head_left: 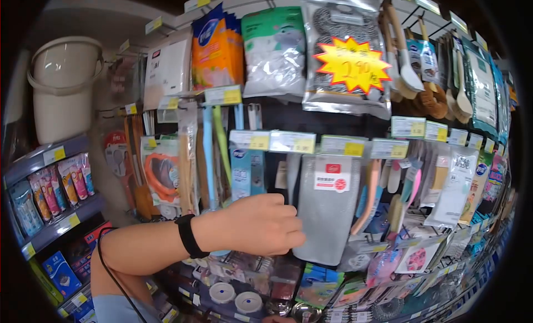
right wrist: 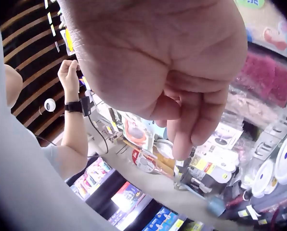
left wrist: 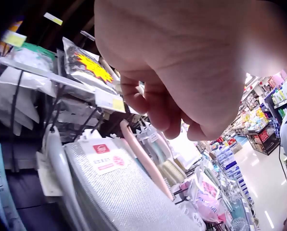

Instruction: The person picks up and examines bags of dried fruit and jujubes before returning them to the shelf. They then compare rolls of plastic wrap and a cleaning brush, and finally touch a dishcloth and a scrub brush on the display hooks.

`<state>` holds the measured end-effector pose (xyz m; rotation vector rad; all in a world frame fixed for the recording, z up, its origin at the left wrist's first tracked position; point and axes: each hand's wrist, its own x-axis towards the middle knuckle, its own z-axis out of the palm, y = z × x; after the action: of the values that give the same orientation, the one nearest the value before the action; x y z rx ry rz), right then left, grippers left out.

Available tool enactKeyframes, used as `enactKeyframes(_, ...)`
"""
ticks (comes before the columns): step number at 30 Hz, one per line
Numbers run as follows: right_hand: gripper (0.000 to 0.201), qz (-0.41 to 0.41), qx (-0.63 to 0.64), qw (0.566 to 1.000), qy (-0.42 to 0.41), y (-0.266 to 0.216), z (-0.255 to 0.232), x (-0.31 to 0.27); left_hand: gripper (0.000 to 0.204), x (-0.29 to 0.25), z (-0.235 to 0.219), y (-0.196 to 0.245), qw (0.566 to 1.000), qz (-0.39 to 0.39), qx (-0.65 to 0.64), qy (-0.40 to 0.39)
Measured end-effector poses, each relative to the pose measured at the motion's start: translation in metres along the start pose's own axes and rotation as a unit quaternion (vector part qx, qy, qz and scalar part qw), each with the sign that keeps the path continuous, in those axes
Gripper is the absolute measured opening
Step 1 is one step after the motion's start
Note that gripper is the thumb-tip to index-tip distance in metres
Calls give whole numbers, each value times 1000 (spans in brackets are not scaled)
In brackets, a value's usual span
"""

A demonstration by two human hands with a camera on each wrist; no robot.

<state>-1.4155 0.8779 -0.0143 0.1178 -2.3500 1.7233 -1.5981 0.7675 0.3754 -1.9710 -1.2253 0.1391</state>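
My left hand [head_left: 258, 224], with a black band at its wrist, is raised in front of the hanging goods, knuckles outward. In the left wrist view the fingers of this hand [left wrist: 170, 72] are curled in, and nothing shows in their grasp. A silvery mesh pack [head_left: 325, 223] with a red-and-white label hangs just right of the fingers; the same pack [left wrist: 129, 187] is below them in the left wrist view. My right hand [right wrist: 175, 77] hangs low near the lower goods, fingers loosely bent, holding nothing visible. Only a sliver shows at the head view's bottom edge.
Metal hooks carry brushes, spoons and a steel-wool pack [head_left: 344, 56] with a yellow price star. A beige bucket [head_left: 64, 89] stands on the left shelf, above tubes and boxes. Round white lids [head_left: 248, 302] are low down. An aisle floor [left wrist: 261, 192] appears in the left wrist view.
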Motion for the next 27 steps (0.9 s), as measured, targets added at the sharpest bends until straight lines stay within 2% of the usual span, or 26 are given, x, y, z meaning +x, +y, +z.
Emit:
enactKeyframes(3,30,-13,-39,998,-46,-10,20,10,22,-33,8,-6,1000,-9,-1,9)
enactKeyframes(6,31,26,-30,998,-42,-28,32,10,20,-57,4,-3,1000,-19,14,15)
enactKeyframes(8,29,35,-12,998,-57,2,43,3,20,-68,0,-2,999,-19,30,13)
enactKeyframes(10,28,109,87,989,-51,14,46,-1,20,-75,-7,-1,999,-25,25,28)
enactKeyframes(14,26,104,81,990,-53,-13,42,2,22,-90,-11,-2,998,-35,4,49)
enactKeyframes(17,24,125,130,982,-55,-30,44,5,23,-98,-8,-1,998,-33,29,44)
enactKeyframes(19,24,34,45,997,-55,-38,43,11,23,-102,-8,0,997,-34,20,60)
enactKeyframes(22,29,67,50,996,-42,-71,46,13,23,-109,-5,6,996,-39,-1,84)
enactKeyframes(25,33,39,68,997,9,-63,46,15,23,-118,-7,23,992,-65,-43,103)
enactKeyframes(26,34,-20,-35,999,-22,-57,38,27,25,-121,-4,37,988,-83,-74,110)
enactKeyframes(27,38,-97,-35,994,33,-50,29,28,22,-126,4,53,973,-127,-129,140)
